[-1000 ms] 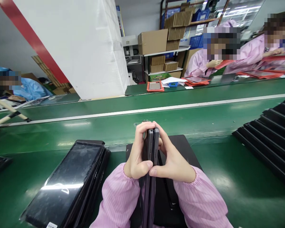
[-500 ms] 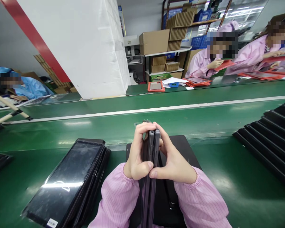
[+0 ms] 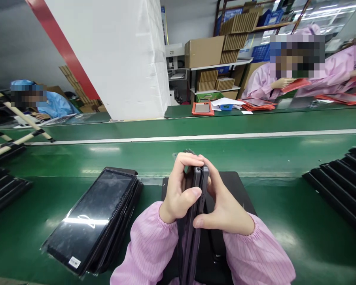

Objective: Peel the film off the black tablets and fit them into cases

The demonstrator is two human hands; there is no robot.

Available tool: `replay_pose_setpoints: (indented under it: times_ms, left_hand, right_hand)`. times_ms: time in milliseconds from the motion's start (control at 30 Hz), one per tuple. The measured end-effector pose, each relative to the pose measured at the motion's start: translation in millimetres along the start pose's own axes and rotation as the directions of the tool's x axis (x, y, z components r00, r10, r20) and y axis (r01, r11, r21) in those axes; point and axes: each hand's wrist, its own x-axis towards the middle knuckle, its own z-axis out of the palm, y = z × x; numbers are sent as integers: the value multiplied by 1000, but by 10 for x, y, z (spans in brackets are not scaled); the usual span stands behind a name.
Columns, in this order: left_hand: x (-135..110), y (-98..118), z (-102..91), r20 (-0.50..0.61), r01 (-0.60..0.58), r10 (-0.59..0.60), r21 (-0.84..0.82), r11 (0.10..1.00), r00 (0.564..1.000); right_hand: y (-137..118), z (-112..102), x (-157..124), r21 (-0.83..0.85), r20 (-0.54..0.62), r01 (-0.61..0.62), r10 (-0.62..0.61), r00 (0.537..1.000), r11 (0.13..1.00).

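Two dark grey tablets [image 3: 197,179] stand edge-up, pressed side by side, with a small round hole and a row of speaker holes on their narrow edges. My left hand [image 3: 178,194] is closed around the left side, its thumb across the near edge. My right hand [image 3: 225,202] grips the right side, fingers over the top and thumb against the near edge. Their lower ends drop between my pink sleeves and are partly hidden. Beneath lies a flat black case or mat [image 3: 240,190], mostly covered by my arms.
A stack of film-covered tablets [image 3: 91,209] lies to the left. Rows of overlapping black cases [image 3: 341,178] are at right, others [image 3: 6,190] at far left beside a striped rack [image 3: 17,134]. Co-workers [image 3: 284,71] sit across the green bench [image 3: 255,154], near red-framed pieces [image 3: 203,108].
The view has turned a little left, so the surroundings sit further right. My left thumb has lifted up along the tablets' edge, away from my right thumb. Both hands keep hold.
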Motion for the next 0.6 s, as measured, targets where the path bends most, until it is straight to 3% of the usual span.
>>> replay_pose_setpoints:
  times_ms: [333,600]
  left_hand:
    - [-18,-2,3,-5,2,-2,122,993,1000]
    - [-11,39,9,-8,19,-19,-19,1000,1000]
  right_hand:
    - [-31,9,21,6,12,13,-13,1000,1000]
    - [-52,13,11,-19,2,12,-11,1000,1000]
